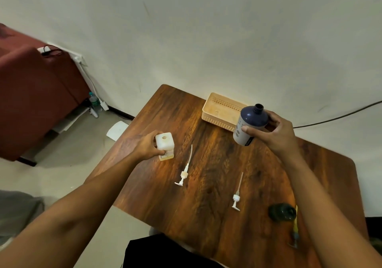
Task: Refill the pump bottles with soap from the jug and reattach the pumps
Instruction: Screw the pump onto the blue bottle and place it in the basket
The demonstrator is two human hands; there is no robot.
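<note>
My left hand (147,147) grips a square white bottle (165,146) with an open neck; it stands upright on the wooden table (206,205) and holds a little yellowish liquid at its bottom. My right hand (272,132) holds a dark blue and white round bottle (249,124), uncapped, lifted above the table in front of the basket. Two white pumps with long tubes lie flat on the table: one (185,171) near the white bottle, the other (237,195) further right. A dark green bottle or jug (282,212) sits by my right forearm.
A beige perforated basket (219,110) sits at the table's far edge near the wall. A yellow and blue item (295,232) lies along the right edge, partly hidden by my arm. A maroon sofa (31,94) stands to the left, and a black cable (339,116) runs along the wall.
</note>
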